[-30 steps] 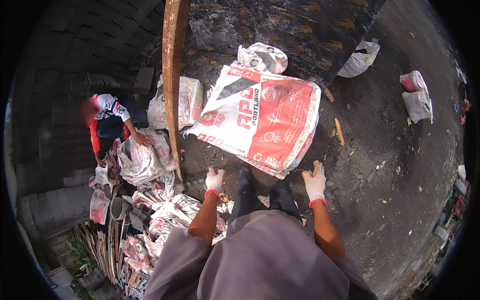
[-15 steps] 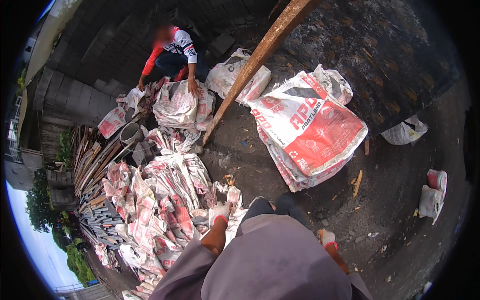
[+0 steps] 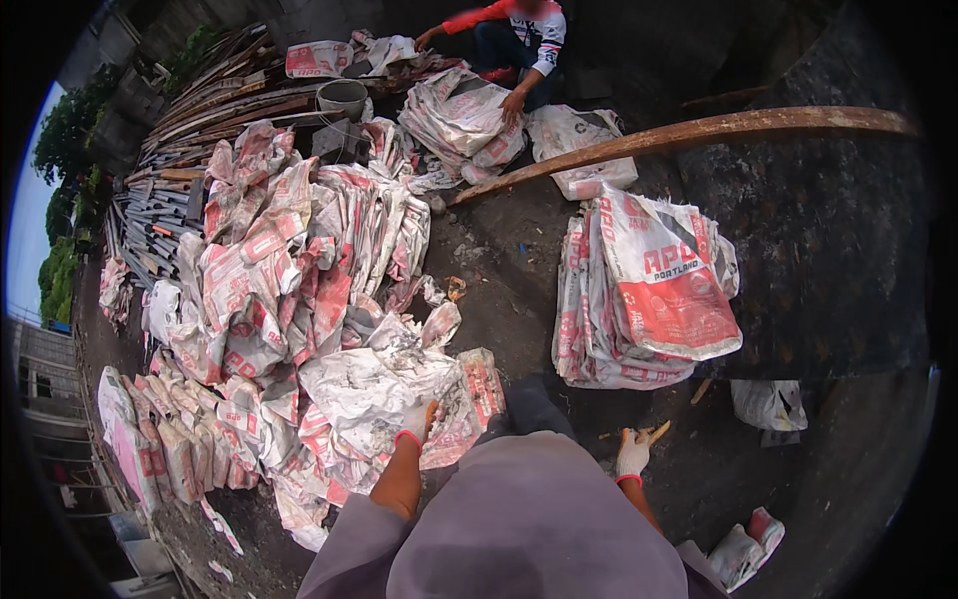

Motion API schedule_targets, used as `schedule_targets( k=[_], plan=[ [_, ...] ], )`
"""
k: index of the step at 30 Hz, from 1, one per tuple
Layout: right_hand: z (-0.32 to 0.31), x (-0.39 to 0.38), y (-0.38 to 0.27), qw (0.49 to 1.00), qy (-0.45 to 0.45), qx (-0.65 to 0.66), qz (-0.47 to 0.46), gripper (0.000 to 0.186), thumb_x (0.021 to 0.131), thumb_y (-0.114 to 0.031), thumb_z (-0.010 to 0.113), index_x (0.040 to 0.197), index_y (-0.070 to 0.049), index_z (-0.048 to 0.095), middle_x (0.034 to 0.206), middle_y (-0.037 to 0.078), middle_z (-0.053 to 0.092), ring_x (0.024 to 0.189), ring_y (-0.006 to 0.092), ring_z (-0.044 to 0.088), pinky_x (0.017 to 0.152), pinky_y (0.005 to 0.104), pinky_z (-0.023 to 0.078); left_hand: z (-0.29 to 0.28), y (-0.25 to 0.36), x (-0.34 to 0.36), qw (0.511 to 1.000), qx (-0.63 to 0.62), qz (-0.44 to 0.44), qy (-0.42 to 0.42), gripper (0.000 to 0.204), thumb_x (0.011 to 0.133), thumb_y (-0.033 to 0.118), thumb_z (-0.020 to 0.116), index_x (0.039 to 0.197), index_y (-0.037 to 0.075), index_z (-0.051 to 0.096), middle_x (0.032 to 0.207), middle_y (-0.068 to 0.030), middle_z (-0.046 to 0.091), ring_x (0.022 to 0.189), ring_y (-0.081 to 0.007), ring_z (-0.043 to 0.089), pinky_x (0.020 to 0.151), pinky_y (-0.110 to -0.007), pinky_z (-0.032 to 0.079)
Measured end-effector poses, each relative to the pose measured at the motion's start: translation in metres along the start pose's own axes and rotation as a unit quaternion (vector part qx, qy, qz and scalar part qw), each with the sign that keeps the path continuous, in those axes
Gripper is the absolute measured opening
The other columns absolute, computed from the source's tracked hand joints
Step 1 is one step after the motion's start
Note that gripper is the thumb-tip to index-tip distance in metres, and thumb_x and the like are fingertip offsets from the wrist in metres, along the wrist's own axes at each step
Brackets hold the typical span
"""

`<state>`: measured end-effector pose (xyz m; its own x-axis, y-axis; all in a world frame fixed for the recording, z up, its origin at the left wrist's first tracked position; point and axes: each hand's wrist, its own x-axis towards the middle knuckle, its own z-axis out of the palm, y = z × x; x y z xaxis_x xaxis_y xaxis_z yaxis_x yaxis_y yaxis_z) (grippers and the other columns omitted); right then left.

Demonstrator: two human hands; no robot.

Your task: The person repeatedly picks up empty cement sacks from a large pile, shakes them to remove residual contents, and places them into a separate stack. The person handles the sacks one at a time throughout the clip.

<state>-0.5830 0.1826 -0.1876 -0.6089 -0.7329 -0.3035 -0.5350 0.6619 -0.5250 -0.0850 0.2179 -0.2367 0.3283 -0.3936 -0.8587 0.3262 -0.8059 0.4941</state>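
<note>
My left hand [image 3: 416, 423], in a whitish glove with bare fingertips, is over a dirty white cement sack [image 3: 374, 384]. Its fingers point forward; whether they touch the sack cannot be made out. Out to the right, my right hand [image 3: 635, 454], gloved alike, holds nothing, with its fingers stretched apart above the dark ground. Ahead of it stands a neat stack of flattened red-and-white cement sacks [image 3: 669, 290]. A large loose heap of crumpled sacks [image 3: 264, 275] lies to my left.
A co-worker [image 3: 519, 45] crouches at the far side, one hand on another sack pile [image 3: 459, 115]. A rusty beam [image 3: 699, 135] slants across above the stack. Wood strips [image 3: 215, 95], a grey bucket [image 3: 342, 98] and a row of bundled sacks [image 3: 175, 439] are on the left.
My view has turned left, so the heap, stack and co-worker appear shifted right. My right hand has swung forward with its fingers spread. My left hand is now over the white sack.
</note>
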Motion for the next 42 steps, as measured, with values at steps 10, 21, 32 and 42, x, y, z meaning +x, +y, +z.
schedule_targets(
  k=[10,21,32,42],
  plan=[
    [-0.032,-0.037,0.148,0.959,-0.142,-0.237,0.061,0.072,0.096,-0.059,0.030,0.116,0.001,0.064,0.111,0.029,0.063,0.109,0.0456,0.058,0.091,0.0498,0.045,-0.075,-0.296,-0.162,0.977,0.186,-0.108,-0.006,0.026,0.081,0.029,0.060,0.093,0.006,0.064,0.072,-0.0082,0.056,0.057,-0.0207,0.053,0.048,-0.036,0.038],
    [0.004,0.072,-0.002,0.915,-0.315,0.242,0.076,0.032,0.094,-0.036,0.057,0.119,-0.016,0.056,0.077,0.002,0.054,0.052,0.0135,0.047,0.046,0.0301,0.037,0.031,-0.276,-0.166,0.951,0.088,0.025,0.296,0.048,0.082,0.033,0.061,0.111,-0.004,0.060,0.095,-0.0172,0.068,0.088,-0.0321,0.064,0.082,-0.038,0.047],
    [0.013,0.150,0.128,0.943,-0.277,-0.067,-0.175,0.030,0.091,-0.024,0.057,0.089,0.005,0.064,0.083,0.011,0.066,0.075,0.0226,0.059,0.067,0.0367,0.046,0.086,-0.240,-0.246,0.930,-0.069,0.065,0.355,0.056,0.078,0.031,0.067,0.118,-0.006,0.053,0.092,-0.0151,0.068,0.082,-0.0274,0.065,0.076,-0.037,0.050],
    [-0.036,0.182,0.239,0.693,-0.319,-0.475,-0.438,0.025,0.093,-0.029,0.055,0.103,-0.007,0.061,0.096,0.014,0.067,0.089,0.0276,0.065,0.077,0.0372,0.050,0.143,-0.438,-0.326,0.917,0.071,-0.165,0.355,0.056,0.082,0.040,0.059,0.118,-0.003,0.056,0.105,-0.0190,0.067,0.096,-0.0331,0.065,0.082,-0.039,0.049]
  ],
)
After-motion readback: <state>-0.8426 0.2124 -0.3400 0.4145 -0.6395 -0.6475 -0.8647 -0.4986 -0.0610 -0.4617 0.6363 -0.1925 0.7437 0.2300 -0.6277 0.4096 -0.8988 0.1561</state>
